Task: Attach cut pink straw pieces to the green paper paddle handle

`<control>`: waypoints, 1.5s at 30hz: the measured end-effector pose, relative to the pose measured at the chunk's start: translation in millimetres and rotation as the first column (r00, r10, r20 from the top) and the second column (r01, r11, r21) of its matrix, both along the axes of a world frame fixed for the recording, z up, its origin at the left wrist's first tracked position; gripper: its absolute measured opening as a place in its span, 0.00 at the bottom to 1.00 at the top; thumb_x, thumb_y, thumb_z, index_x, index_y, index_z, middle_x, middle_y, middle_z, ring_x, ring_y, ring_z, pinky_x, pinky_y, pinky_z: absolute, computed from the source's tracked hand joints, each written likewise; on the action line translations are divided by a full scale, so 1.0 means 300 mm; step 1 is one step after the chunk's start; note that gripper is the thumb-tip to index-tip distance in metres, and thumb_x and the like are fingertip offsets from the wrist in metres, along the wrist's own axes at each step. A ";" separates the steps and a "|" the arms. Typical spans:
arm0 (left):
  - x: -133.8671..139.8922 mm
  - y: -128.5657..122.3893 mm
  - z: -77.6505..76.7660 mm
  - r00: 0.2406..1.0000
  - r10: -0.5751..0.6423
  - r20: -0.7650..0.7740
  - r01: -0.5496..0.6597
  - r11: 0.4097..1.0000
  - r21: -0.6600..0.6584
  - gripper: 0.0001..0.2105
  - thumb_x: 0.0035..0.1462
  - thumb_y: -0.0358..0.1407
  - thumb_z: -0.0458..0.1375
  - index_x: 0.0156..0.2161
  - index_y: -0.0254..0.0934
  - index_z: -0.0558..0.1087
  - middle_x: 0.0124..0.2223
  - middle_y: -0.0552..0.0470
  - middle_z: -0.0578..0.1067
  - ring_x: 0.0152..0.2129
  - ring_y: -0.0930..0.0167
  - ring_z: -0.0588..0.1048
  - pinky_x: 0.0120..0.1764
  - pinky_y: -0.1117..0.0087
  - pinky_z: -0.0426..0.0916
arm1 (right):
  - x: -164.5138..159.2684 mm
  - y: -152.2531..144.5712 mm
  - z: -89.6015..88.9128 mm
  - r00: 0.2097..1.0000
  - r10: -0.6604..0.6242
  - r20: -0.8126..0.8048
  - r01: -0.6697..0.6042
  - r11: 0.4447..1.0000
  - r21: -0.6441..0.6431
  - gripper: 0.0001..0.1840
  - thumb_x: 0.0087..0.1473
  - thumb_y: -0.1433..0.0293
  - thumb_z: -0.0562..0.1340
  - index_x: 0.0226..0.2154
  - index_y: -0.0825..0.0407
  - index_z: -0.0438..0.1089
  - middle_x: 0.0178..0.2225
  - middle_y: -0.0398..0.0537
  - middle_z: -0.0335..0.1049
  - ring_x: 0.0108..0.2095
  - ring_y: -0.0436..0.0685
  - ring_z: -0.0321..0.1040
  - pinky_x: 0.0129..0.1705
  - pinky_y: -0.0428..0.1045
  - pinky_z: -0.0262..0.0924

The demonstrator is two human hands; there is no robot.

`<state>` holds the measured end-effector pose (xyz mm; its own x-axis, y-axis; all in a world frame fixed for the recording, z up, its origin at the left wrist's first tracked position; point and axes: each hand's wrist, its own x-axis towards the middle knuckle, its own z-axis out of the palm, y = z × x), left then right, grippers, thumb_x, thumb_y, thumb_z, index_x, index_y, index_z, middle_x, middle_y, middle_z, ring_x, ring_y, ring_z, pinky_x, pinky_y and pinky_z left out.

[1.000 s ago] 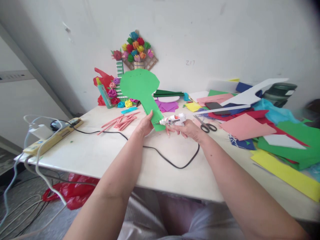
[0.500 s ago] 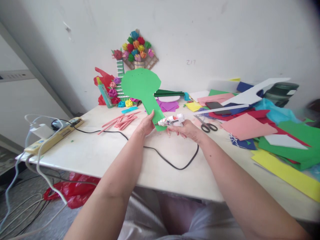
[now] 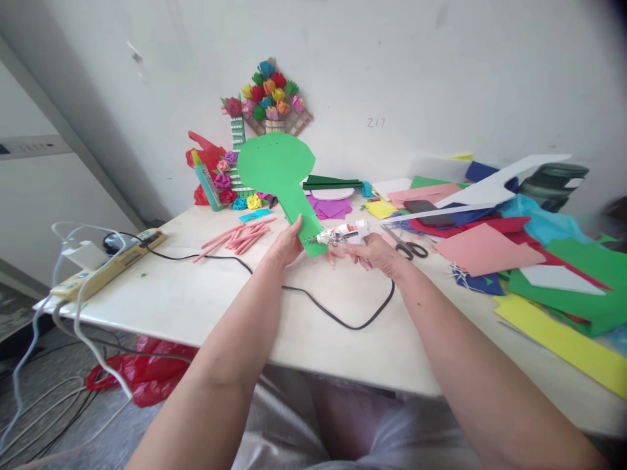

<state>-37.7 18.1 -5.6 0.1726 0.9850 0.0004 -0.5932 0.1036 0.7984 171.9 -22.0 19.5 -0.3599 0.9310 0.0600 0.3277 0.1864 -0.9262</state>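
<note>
A green foam-like sheet cutout (image 3: 277,163), with a broad rounded top and a narrower strip below, is tilted up over the table. My left hand (image 3: 288,243) grips its lower strip, thumb on the front face. My right hand (image 3: 369,253) is closed round a white hot glue gun (image 3: 343,233); a glue stick juts from its back end. The gun's nozzle points left, at the lower end of the strip; whether it touches the surface I cannot tell. A black cord (image 3: 333,318) loops over the table below both hands.
Pink rolled sticks (image 3: 242,238) lie left of my hands. Scissors (image 3: 410,249) and a heap of coloured sheets (image 3: 482,248) are on the right. A glue bottle (image 3: 207,183) and paper flowers (image 3: 269,91) stand behind. A power strip (image 3: 105,266) sits at the left edge.
My right hand and the glue gun have shifted slightly right relative to the green cutout. My left hand still holds the cutout in nearly the same place.
</note>
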 end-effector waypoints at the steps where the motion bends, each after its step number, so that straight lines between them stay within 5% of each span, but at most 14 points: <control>1: -0.001 0.001 0.000 1.000 0.002 0.006 -0.002 1.000 0.001 0.14 0.57 0.40 0.51 0.43 0.34 0.70 0.37 0.47 0.77 0.37 0.67 0.75 0.44 0.66 0.67 | 0.002 -0.001 0.001 1.000 0.003 -0.003 -0.003 1.000 0.001 0.22 0.40 0.53 0.64 0.20 0.57 0.65 0.14 0.41 0.61 0.10 0.42 0.50 0.12 0.42 0.45; 28: 0.003 0.003 -0.001 0.999 -0.018 0.031 0.017 0.999 0.033 0.16 0.59 0.40 0.48 0.46 0.32 0.69 0.39 0.46 0.77 0.40 0.66 0.74 0.47 0.63 0.65 | -0.022 -0.014 0.002 0.995 0.085 -0.051 -0.085 0.996 -0.003 0.21 0.41 0.54 0.63 0.17 0.56 0.64 0.13 0.40 0.60 0.10 0.42 0.49 0.11 0.43 0.43; 45: -0.004 0.014 -0.009 0.998 0.009 0.056 -0.011 0.999 0.030 0.13 0.57 0.40 0.51 0.42 0.34 0.70 0.37 0.47 0.77 0.41 0.65 0.74 0.46 0.63 0.65 | -0.007 -0.007 0.003 1.000 -0.011 -0.012 0.011 1.000 0.016 0.21 0.39 0.53 0.64 0.21 0.56 0.66 0.15 0.42 0.62 0.11 0.43 0.49 0.12 0.43 0.44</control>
<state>-38.9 22.3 -8.3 0.1615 0.9861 0.0393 -0.6378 0.0739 0.7667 169.8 -24.0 20.5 -0.3487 0.9339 0.0788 0.3189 0.1973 -0.9270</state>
